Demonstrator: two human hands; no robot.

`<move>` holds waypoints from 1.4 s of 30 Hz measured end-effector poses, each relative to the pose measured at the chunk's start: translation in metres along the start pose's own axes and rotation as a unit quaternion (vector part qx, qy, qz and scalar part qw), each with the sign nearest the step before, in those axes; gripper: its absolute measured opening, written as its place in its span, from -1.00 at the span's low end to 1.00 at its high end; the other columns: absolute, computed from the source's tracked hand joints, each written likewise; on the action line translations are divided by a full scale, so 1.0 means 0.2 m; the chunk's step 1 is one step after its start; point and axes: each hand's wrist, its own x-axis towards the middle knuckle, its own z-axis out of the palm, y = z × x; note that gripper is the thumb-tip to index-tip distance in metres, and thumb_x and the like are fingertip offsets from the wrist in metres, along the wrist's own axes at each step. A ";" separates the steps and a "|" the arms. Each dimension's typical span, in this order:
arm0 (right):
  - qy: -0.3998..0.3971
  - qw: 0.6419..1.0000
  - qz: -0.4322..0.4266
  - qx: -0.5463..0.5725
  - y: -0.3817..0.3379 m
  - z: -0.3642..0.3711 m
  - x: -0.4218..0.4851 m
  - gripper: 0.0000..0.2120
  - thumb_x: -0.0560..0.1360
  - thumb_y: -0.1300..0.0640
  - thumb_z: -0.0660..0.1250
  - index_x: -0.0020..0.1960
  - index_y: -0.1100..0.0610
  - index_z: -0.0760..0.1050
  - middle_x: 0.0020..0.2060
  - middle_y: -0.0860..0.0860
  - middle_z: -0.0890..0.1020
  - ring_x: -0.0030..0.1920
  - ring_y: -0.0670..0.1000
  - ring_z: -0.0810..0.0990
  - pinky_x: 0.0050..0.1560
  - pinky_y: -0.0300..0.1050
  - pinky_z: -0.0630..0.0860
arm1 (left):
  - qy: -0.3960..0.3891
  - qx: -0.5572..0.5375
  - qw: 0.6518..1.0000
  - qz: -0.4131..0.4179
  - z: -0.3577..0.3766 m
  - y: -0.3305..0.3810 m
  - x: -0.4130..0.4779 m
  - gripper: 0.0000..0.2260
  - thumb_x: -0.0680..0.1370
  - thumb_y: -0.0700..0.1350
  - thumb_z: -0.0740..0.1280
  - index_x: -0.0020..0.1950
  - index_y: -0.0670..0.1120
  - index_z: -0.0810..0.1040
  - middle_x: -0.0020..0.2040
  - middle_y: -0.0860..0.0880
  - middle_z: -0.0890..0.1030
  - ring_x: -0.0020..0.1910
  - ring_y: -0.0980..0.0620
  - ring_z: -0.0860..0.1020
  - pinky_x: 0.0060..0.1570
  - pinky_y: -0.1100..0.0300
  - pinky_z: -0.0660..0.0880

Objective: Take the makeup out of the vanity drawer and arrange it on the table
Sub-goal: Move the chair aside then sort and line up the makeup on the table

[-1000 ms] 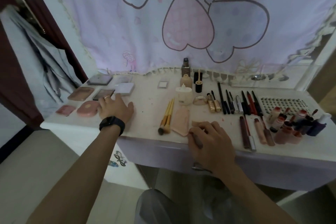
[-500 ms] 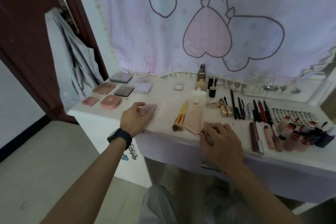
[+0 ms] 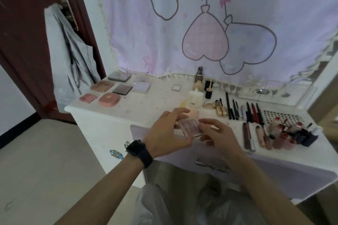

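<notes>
- While both grips hold it, the clear case (image 3: 190, 129) hangs over the front edge of the bench (image 3: 113, 113), above the closed drawer (image 3: 274, 175) and resting on nothing.
- Left grip (image 3: 168, 133) wraps the case's left side, thumb underneath and fingers over the far edge. Right grip (image 3: 221, 137) pinches the right edge with its fingertips, the other fingers spread.
- The case looks hard and smooth, so a light fingertip hold could slip. It would then drop past the edge to the lap or floor, not onto the bench.
- If it is being turned or opened, a lid springing loose could crack or spill the pinkish contents.
- Setting it straight ahead risks nudging the brushes (image 3: 182, 104) and puff (image 3: 194, 113) just beyond the grips. Bare bench lies leftward, before the compacts (image 3: 109, 99).
- A wide sweep to the right could topple the upright tubes (image 3: 285, 137).
</notes>
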 end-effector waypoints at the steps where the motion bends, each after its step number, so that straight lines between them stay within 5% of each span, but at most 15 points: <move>1: 0.010 0.999 0.014 0.033 0.01 -0.01 0.00 -0.82 0.53 0.08 0.45 0.12 0.06 0.66 -0.20 0.02 0.74 -0.30 -0.02 0.68 -0.33 -0.26 0.56 | 0.012 -0.001 1.000 0.005 0.01 0.01 0.00 -0.36 0.35 0.22 0.44 0.37 0.23 0.28 0.18 0.24 0.55 0.13 0.37 0.39 -0.01 0.61 0.28; 5: -0.007 0.970 0.094 0.226 0.04 -0.02 -0.04 -0.78 0.45 0.16 0.46 0.06 0.21 0.70 -0.22 0.14 0.68 -0.32 -0.01 0.59 -0.30 -0.19 0.56 | 0.052 -0.049 0.997 -0.027 0.05 0.02 -0.02 -0.30 0.31 0.46 0.38 0.39 0.33 0.31 0.16 0.34 0.49 0.11 0.35 0.44 -0.01 0.58 0.32; 9: -0.052 0.947 0.123 0.291 0.06 -0.01 -0.08 -0.77 0.39 0.14 0.46 0.01 0.20 0.72 -0.23 0.14 0.67 -0.30 -0.02 0.62 -0.26 -0.22 0.62 | 0.074 -0.055 0.995 -0.031 0.08 0.05 -0.04 -0.39 0.28 0.50 0.37 0.29 0.44 0.36 0.05 0.33 0.51 0.04 0.34 0.49 -0.03 0.52 0.40; 21: -0.112 0.988 0.040 0.097 0.01 -0.07 -0.12 -0.47 0.41 -0.17 0.52 0.25 0.11 0.60 0.02 0.12 0.73 0.08 0.13 0.71 0.04 -0.15 0.63 | 0.039 0.049 0.998 0.020 0.08 0.10 -0.04 -0.29 0.31 0.48 0.30 0.41 0.25 0.43 0.07 0.39 0.38 0.11 0.35 0.36 0.07 0.53 0.29; 25: -0.099 0.994 0.015 0.039 -0.02 -0.08 -0.12 -0.53 0.38 -0.17 0.49 0.19 0.07 0.62 -0.03 0.01 0.74 0.02 0.03 0.73 0.03 -0.17 0.65 | 0.027 0.069 0.997 0.033 0.09 0.09 -0.04 -0.31 0.34 0.44 0.31 0.43 0.22 0.43 0.10 0.29 0.42 0.12 0.41 0.30 0.06 0.55 0.26; 29: -0.057 0.998 -0.034 -0.009 -0.02 -0.08 -0.13 -0.86 0.48 -0.10 0.48 0.00 -0.10 0.70 -0.10 -0.03 0.74 -0.05 -0.04 0.72 0.00 -0.17 0.66 | 0.039 0.056 0.997 0.036 0.10 0.09 -0.04 -0.36 0.35 0.41 0.37 0.40 0.25 0.43 0.08 0.33 0.46 0.08 0.43 0.37 0.04 0.57 0.29; 34: -0.018 0.997 -0.058 -0.040 -0.01 -0.04 -0.11 -0.88 0.49 -0.08 0.46 -0.01 -0.09 0.69 -0.18 -0.07 0.75 -0.12 -0.06 0.73 -0.05 -0.14 0.68 | 0.078 0.048 0.996 0.023 0.11 0.06 -0.05 -0.38 0.35 0.39 0.39 0.38 0.24 0.46 -0.01 0.41 0.45 0.05 0.50 0.41 0.03 0.62 0.31; 39: -0.042 0.999 0.006 0.005 -0.03 0.00 -0.10 -0.56 0.41 -0.21 0.48 0.10 0.09 0.66 -0.15 0.03 0.75 -0.12 0.04 0.75 -0.04 -0.07 0.68 | 0.047 0.012 0.999 -0.005 0.09 0.04 -0.06 -0.35 0.35 0.42 0.37 0.40 0.27 0.42 0.04 0.33 0.51 0.08 0.33 0.49 0.05 0.49 0.39; 42: -0.067 0.997 0.032 0.025 -0.06 0.00 -0.10 -0.50 0.41 -0.26 0.38 0.12 0.12 0.65 -0.11 0.05 0.75 -0.12 0.12 0.75 -0.15 -0.16 0.66 | 0.071 -0.157 0.982 -0.082 0.05 0.04 -0.05 -0.42 0.34 0.34 0.44 0.31 0.16 0.56 -0.01 0.26 0.66 0.05 0.28 0.60 0.08 0.39 0.50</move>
